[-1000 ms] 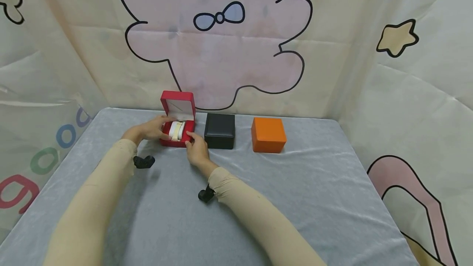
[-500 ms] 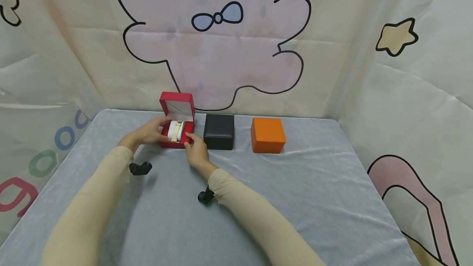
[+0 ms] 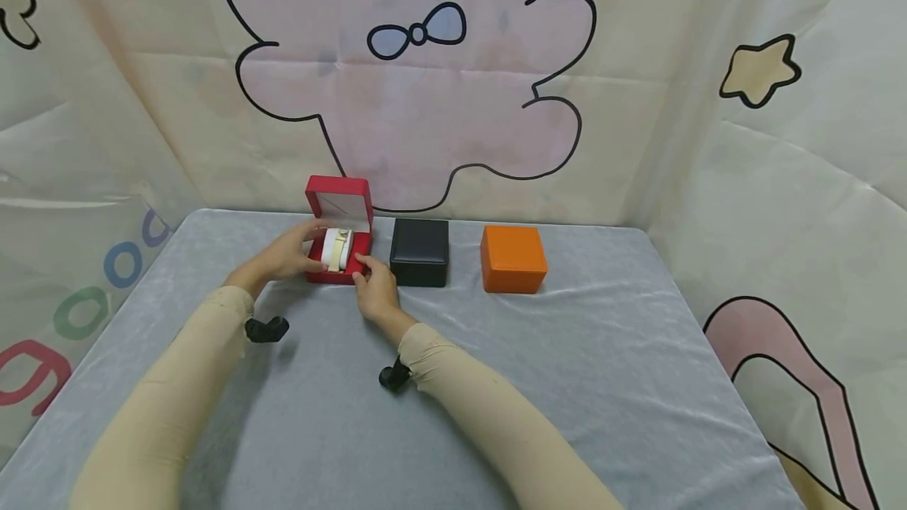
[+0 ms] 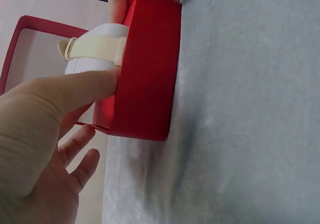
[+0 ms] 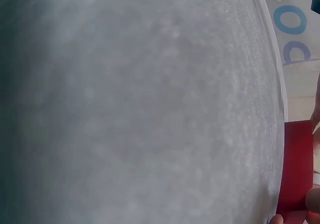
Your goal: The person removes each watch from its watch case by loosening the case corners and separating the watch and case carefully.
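Observation:
In the head view a red watch box (image 3: 329, 278) stands at the table's back left, its lid (image 3: 338, 186) raised. Inside is a white cushion (image 4: 102, 31) with a cream-strapped watch (image 4: 96, 48) wrapped round it. My left hand (image 3: 285, 252) pinches the cushion from its left side, thumb in front. In the left wrist view the cushion stands partly above the box's front wall (image 4: 147, 74). My right hand (image 3: 378, 290) grips the box's front right corner. The right wrist view catches only the box's edge (image 5: 297, 164) and some fingertips. The watch's dial cannot be made out.
To the right of the red box stands a closed black box (image 3: 420, 253), close to my right hand. Farther right is a closed orange box (image 3: 513, 260). A grey cloth (image 3: 340, 431) covers the table, and a printed curtain (image 3: 638, 38) hangs behind.
The cushion with the watch has risen slightly in the red box, along with my left hand's fingers. My left wrist has shifted a little left. My right hand keeps its place on the box.

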A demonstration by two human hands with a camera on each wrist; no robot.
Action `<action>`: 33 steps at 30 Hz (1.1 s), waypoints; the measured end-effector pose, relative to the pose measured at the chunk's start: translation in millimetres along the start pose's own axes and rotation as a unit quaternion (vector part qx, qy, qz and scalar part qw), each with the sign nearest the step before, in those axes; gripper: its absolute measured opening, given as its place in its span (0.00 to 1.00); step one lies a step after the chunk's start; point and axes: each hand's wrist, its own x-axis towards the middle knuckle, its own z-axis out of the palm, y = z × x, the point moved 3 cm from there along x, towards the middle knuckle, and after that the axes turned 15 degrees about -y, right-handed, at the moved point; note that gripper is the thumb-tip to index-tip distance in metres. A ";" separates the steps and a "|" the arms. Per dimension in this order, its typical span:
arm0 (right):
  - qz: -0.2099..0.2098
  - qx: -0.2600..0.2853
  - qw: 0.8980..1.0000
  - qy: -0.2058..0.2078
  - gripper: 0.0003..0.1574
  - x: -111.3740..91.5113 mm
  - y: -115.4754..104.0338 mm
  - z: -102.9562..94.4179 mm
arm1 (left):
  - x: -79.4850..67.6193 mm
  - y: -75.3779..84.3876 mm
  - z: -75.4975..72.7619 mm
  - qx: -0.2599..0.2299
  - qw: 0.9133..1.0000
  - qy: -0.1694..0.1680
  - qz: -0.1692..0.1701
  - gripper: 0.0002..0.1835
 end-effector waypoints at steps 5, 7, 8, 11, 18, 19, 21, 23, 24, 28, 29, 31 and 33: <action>-0.001 0.004 1.000 -0.002 0.23 -0.6 0.7 1.2 | -1.3 -3.3 1.3 -0.018 1.000 0.012 -0.007 0.43; -0.002 0.003 1.000 -0.004 0.23 -0.8 0.4 1.5 | -1.7 -4.5 1.7 -0.017 1.000 0.018 -0.006 0.43; -0.003 0.001 1.000 -0.004 0.23 -0.8 0.2 1.6 | -2.0 -4.6 1.8 -0.013 1.000 0.021 -0.002 0.43; -0.004 -0.002 1.000 -0.002 0.23 -0.6 -0.3 1.5 | -2.0 -3.7 1.5 0.004 0.999 0.032 0.012 0.43; 0.003 -0.002 1.000 -0.005 0.24 1.1 0.5 2.8 | -4.9 -1.8 0.4 0.009 0.999 0.041 0.031 0.43; 0.005 0.000 1.000 -0.006 0.24 0.9 0.6 3.1 | -6.4 -1.2 -0.5 0.000 0.998 0.042 0.037 0.43; 0.005 0.002 1.000 -0.006 0.24 1.0 0.4 3.3 | -9.4 -1.5 -3.2 -0.018 0.998 0.042 0.037 0.45; 0.006 0.004 1.000 -0.004 0.24 1.0 0.4 2.7 | -11.6 -3.7 -6.9 -0.034 0.998 0.044 0.040 0.45; 0.006 0.003 1.000 -0.002 0.24 1.2 0.3 2.3 | -13.1 -4.6 -8.7 -0.045 0.997 0.043 0.041 0.46; 0.003 -0.001 1.000 0.000 0.24 1.3 0.5 0.9 | -16.6 -11.2 -11.2 -0.068 0.996 0.039 0.037 0.46; 0.002 -0.003 1.000 0.002 0.24 1.2 0.6 0.7 | -17.0 -12.1 -11.0 -0.074 0.996 0.038 0.038 0.46; 0.002 -0.002 1.000 0.000 0.24 1.1 1.1 0.8 | -17.5 -13.3 -10.3 -0.077 0.996 0.039 0.038 0.46; 0.005 0.000 1.000 -0.001 0.24 0.9 2.0 0.9 | -17.0 -14.0 -9.6 -0.076 0.996 0.041 0.038 0.45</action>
